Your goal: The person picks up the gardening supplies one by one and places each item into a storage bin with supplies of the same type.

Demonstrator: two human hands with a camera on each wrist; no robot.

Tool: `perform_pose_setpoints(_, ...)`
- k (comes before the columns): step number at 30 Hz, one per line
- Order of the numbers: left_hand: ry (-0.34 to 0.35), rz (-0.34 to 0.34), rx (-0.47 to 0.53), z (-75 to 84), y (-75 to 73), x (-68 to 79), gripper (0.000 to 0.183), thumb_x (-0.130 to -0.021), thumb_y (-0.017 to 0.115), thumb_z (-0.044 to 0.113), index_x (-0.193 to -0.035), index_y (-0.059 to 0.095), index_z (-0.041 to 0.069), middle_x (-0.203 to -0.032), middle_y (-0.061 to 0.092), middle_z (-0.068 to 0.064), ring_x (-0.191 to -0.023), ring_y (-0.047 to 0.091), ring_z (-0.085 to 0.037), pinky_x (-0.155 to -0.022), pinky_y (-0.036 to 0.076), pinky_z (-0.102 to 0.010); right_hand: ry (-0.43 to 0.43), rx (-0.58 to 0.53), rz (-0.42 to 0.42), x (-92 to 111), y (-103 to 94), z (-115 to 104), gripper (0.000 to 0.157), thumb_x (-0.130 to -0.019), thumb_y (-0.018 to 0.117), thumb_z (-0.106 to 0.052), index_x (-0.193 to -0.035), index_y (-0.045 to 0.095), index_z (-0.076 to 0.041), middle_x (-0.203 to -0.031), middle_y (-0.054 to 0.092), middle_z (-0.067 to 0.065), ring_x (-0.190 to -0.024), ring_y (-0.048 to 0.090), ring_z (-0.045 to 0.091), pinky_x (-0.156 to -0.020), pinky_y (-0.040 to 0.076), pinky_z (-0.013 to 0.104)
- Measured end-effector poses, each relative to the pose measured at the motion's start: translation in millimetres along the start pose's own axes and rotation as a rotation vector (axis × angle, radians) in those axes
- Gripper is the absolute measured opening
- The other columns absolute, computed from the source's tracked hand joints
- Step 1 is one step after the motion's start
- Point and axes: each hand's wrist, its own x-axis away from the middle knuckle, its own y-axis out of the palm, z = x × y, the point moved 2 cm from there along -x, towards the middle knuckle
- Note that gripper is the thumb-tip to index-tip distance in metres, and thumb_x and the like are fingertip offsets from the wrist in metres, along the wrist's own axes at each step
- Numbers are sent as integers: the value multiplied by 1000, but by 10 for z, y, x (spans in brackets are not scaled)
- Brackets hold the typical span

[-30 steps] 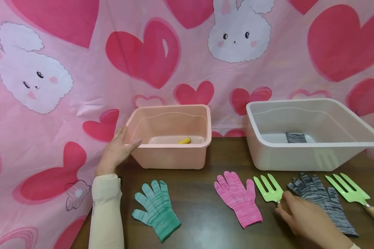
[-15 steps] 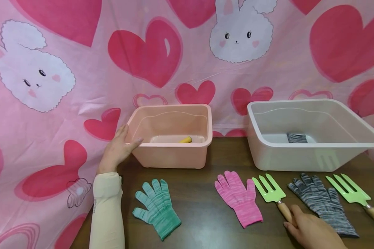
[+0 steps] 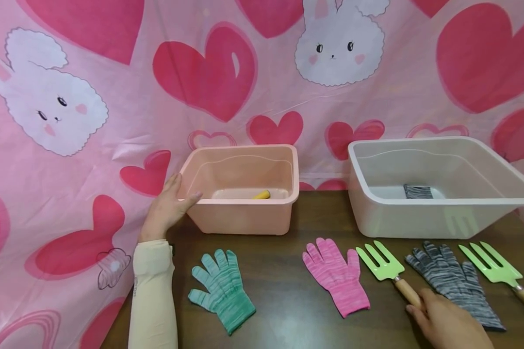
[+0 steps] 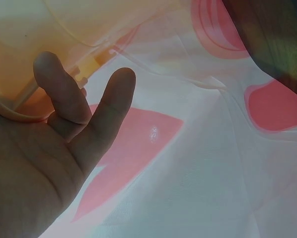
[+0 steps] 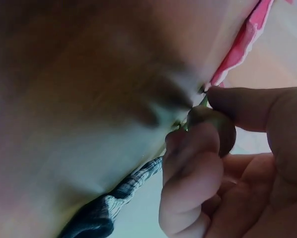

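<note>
My right hand (image 3: pixel 451 320) grips the wooden handle of a green three-pronged hand fork (image 3: pixel 382 261), thumb and curled fingers around it. In the right wrist view, the round handle end (image 5: pixel 215 130) shows between thumb and fingers. The prongs point toward the bins and lie close by a pink glove (image 3: pixel 338 276). A grey striped glove (image 3: pixel 456 281) lies just right of the fork, partly behind the hand. My left hand (image 3: pixel 163 211) rests at the left front corner of the pink bin (image 3: pixel 240 218), thumb across its rim; in the left wrist view two fingers (image 4: pixel 109 111) extend outside it.
A grey bin (image 3: pixel 419 220) stands at back right with a grey striped piece of fabric (image 3: pixel 418 192) inside. A yellow piece (image 3: pixel 262 195) lies in the pink bin. A green glove (image 3: pixel 224 291) and a second green fork (image 3: pixel 498 266) lie on the table (image 3: pixel 284 300).
My right hand slid back from the fork's neck down along its handle toward me, and the fork's prongs shifted slightly. The left hand stayed at the pink bin's corner.
</note>
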Motion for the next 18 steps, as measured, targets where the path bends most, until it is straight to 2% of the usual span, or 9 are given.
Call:
perform_pose_setpoints(3,2,2,6,1,-4,-6,105,-92,55,69,-162,9,7,-167,11,-18,-150,14,-43,-114,17,-67,3,-8,5,12,-33,66,34,-100,63,-35,-91,52,-4,-73,44,5,-62,44,20,-55,38,40)
perform_pose_setpoints(6,1,4,12,2,-4,-8,105,-91,56,69,-162,8,8,-167,11,-17,-150,14,-43,-114,17,-67,-5,-5,0,20,-76,128,38,-103,58,-38,-93,54,-2,-74,45,5,-64,45,20,-57,39,40)
perform_pose_setpoints(10,7,11,11,0,-5,-13,104,-92,56,67,-162,9,7,-167,11,-18,-150,15,-44,-114,17,-66,-46,16,21,36,-127,196,45,-107,48,-41,-101,56,3,-73,45,2,-65,46,20,-58,39,40)
perform_pose_setpoints(13,10,16,12,-6,-8,-17,103,-92,56,67,-162,9,6,-167,11,-18,-150,15,-43,-115,17,-66,-65,37,40,50,-150,239,42,-109,46,-37,-108,56,4,-72,47,2,-65,49,21,-57,41,42)
perform_pose_setpoints(18,13,16,-8,-14,-23,-14,104,-92,55,68,-162,10,5,-166,12,-19,-150,15,-43,-116,18,-64,-44,54,25,43,-179,297,53,-108,45,-42,-122,55,8,-91,66,22,-73,65,35,-60,49,56)
